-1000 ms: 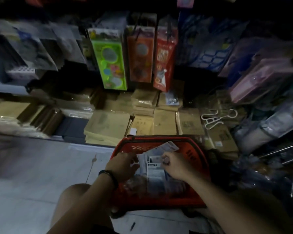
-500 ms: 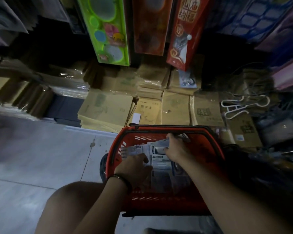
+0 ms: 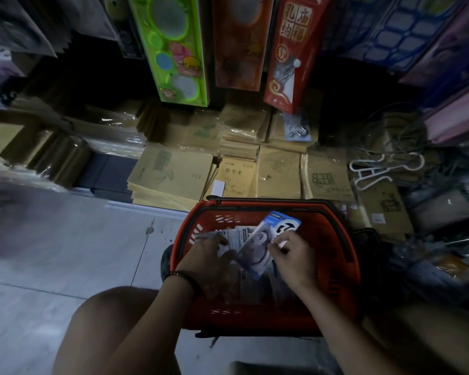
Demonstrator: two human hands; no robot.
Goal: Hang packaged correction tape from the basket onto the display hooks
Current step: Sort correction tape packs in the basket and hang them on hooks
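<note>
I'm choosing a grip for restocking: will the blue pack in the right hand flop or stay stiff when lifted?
Probably stiff: the pack looks flat though the right hand pinches only one edge. Likely light, since a fingertip pinch tilts it up over the basket. Its clear front looks glossy, so perhaps slippery.
</note>
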